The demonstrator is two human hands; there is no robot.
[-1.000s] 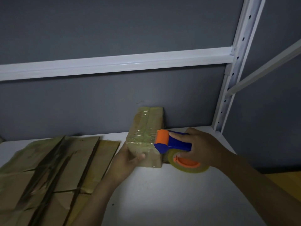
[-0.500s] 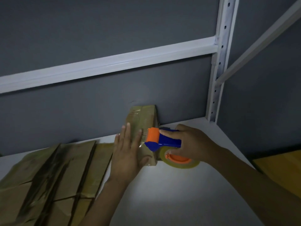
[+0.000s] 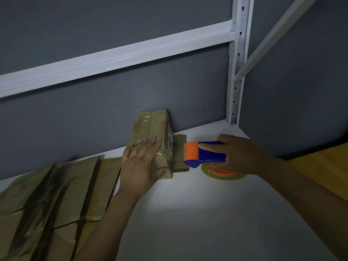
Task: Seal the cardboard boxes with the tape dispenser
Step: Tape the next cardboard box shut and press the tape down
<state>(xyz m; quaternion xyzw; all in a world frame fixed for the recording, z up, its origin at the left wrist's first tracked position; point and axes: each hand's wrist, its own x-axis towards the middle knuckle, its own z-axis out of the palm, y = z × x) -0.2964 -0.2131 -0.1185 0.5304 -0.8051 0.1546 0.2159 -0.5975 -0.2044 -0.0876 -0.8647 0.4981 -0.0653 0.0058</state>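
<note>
On the white shelf (image 3: 188, 213), mid-frame, my left hand (image 3: 140, 166) now lies flat on the taped box (image 3: 150, 132); my right hand (image 3: 243, 155), gripping the tape dispenser (image 3: 204, 154), has pulled clear rightward, so this strip seems finished.

My one head-worn view looks forward and down, close over the white shelf (image 3: 188, 213), facing the grey wall (image 3: 113, 110) at 12 o'clock.

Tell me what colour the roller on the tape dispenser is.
Orange, on the blue tape dispenser; clearest in the head view.
</note>
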